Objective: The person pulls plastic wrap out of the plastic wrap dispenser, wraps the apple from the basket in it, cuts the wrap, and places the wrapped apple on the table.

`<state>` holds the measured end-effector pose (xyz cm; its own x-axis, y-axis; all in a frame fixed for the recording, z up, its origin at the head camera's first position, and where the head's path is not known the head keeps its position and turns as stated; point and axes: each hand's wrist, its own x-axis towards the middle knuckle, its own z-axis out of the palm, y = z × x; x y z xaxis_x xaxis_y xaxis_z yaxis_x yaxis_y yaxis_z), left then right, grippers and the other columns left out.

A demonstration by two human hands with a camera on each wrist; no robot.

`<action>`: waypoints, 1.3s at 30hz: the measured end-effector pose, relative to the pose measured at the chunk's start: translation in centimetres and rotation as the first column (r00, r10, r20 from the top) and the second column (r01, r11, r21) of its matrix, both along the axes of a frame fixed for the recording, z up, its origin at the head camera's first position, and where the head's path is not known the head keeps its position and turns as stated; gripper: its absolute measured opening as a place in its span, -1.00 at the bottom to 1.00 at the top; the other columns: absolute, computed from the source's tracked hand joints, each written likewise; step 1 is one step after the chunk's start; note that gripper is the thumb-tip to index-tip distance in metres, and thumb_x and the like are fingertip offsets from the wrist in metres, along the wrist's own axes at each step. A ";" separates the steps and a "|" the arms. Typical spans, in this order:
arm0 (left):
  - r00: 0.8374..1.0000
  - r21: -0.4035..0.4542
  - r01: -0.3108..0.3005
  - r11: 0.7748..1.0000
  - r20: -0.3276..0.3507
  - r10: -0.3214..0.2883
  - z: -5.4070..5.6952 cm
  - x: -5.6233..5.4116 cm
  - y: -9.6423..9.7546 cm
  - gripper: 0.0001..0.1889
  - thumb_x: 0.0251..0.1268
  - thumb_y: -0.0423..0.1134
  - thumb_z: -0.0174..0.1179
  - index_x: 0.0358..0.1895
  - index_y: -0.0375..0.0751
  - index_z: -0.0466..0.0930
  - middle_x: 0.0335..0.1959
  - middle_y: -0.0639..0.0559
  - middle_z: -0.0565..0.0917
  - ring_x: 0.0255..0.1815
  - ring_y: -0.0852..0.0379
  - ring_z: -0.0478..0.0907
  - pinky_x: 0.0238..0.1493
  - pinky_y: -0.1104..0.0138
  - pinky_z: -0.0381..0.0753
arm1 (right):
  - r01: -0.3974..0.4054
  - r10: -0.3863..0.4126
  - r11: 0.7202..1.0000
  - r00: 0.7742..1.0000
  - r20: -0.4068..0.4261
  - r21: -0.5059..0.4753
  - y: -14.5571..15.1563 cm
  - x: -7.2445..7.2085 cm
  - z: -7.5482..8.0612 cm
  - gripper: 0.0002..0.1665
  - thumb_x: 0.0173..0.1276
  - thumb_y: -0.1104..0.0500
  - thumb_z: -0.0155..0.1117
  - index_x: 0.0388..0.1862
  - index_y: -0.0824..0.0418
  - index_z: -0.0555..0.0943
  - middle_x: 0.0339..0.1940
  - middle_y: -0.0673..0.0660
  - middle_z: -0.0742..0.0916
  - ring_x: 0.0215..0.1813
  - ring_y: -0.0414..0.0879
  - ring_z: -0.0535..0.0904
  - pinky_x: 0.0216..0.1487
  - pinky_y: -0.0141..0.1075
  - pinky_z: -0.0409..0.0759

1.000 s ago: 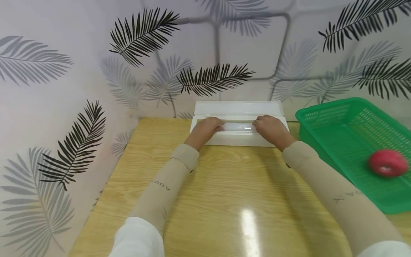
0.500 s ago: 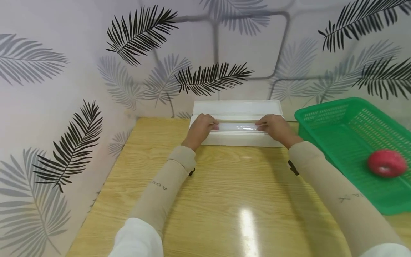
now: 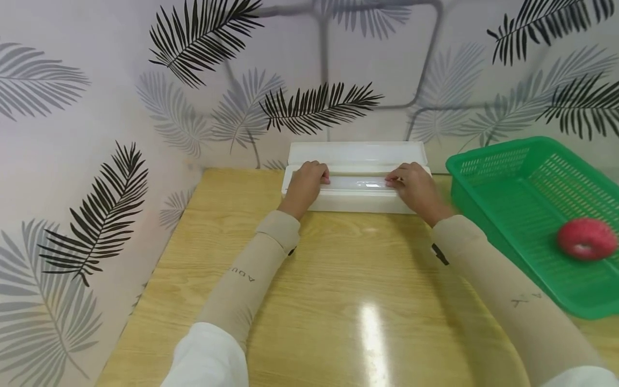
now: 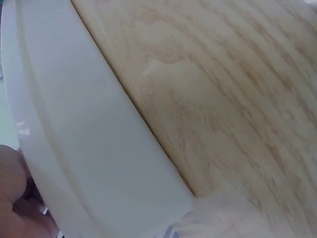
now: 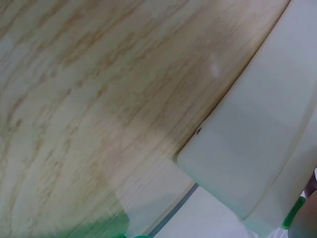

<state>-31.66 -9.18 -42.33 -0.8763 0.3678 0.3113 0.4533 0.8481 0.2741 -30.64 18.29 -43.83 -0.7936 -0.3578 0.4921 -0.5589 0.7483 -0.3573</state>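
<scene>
A long white cling film dispenser box [image 3: 358, 202] stands at the far edge of the table, its lid [image 3: 358, 152] tipped back against the wall. Inside lies a glossy roll of clear cling film [image 3: 355, 183]. Near the left end, my left hand [image 3: 304, 185] pinches the film between thumb and curled fingers. My right hand [image 3: 417, 188] does the same near the right end. In the left wrist view, curled fingers [image 4: 25, 208] show past the box's front wall [image 4: 109, 134]. The right wrist view has mostly the box corner [image 5: 247, 153], with only a sliver of the hand.
To the right stands a green perforated plastic basket [image 3: 508, 236] with a red, round, ring-like item [image 3: 587, 239] in it. A wood-grain table [image 3: 329, 301] stretches from the box towards me. The leaf-patterned wall [image 3: 232, 118] closes off the back and left.
Both hands have slid slightly outward along the roll, widening the gap between them, and now pinch near its ends. The head view has tilted down a little. The box stays in place.
</scene>
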 end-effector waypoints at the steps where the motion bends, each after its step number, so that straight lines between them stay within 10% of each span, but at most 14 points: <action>1: 1.000 -0.023 -0.004 1.000 0.003 0.004 0.1 0.0 0.1 -0.85 0.33 -0.17 0.06 -0.31 -0.16 0.54 -0.37 0.03 0.52 -0.28 0.07 0.42 -0.27 0.31 0.46 | 0.011 -0.011 1.000 1.000 0.015 0.000 -0.1 0.0 0.1 -0.90 0.17 0.23 0.36 -0.36 0.25 0.69 -0.37 0.11 0.67 -0.31 0.01 0.43 -0.29 -0.18 0.46; 15: 0.998 -0.057 0.023 0.998 -0.057 -0.026 -0.4 0.0 -2.2 -0.69 0.20 -0.05 0.16 -0.11 -0.17 0.63 -0.20 -0.01 0.62 -0.13 0.00 0.51 -0.07 0.28 0.52 | 0.070 -0.088 0.994 0.973 0.213 0.090 -0.5 0.2 1.3 -0.66 0.27 0.02 0.26 -0.17 0.29 0.63 -0.19 0.19 0.63 -0.11 0.09 0.48 -0.08 -0.05 0.48; 23: 0.986 -0.213 0.043 0.976 -0.147 -0.076 -0.1 -0.2 -3.8 -0.71 0.12 -0.03 0.18 -0.30 -0.20 0.66 -0.31 -0.05 0.69 -0.25 -0.03 0.60 -0.21 0.19 0.59 | 0.068 -0.094 0.973 0.989 0.111 0.219 1.0 1.1 1.8 -0.63 0.29 0.09 0.25 -0.18 0.41 0.63 -0.23 0.31 0.68 -0.10 0.23 0.53 -0.02 0.02 0.50; 32: 0.994 0.022 0.102 0.995 0.026 -0.102 -0.5 -0.8 -4.9 -0.76 0.12 -0.15 0.24 -0.19 -0.17 0.71 -0.27 0.00 0.68 -0.18 0.05 0.53 0.03 0.26 0.47 | -0.110 0.040 0.955 0.968 0.248 0.277 3.0 0.8 2.9 -0.70 0.29 0.30 0.21 -0.02 0.42 0.60 -0.14 0.33 0.66 -0.06 0.21 0.55 -0.04 -0.02 0.53; 39: 0.987 0.118 0.163 0.980 -0.032 -0.160 -0.7 -0.6 -6.1 -0.76 0.11 -0.21 0.25 -0.17 -0.23 0.69 -0.30 0.01 0.62 -0.21 0.08 0.50 -0.07 0.34 0.50 | -0.168 0.106 0.924 0.976 0.192 0.344 3.6 0.8 3.4 -0.77 0.29 0.28 0.22 -0.12 0.38 0.64 -0.13 0.28 0.67 -0.03 0.17 0.56 0.00 -0.03 0.52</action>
<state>-32.30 -15.33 -43.04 -0.8007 0.4624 0.3807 0.5887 0.7249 0.3578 -29.88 21.88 -40.43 -0.7833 -0.5959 0.1771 -0.6209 0.7633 -0.1782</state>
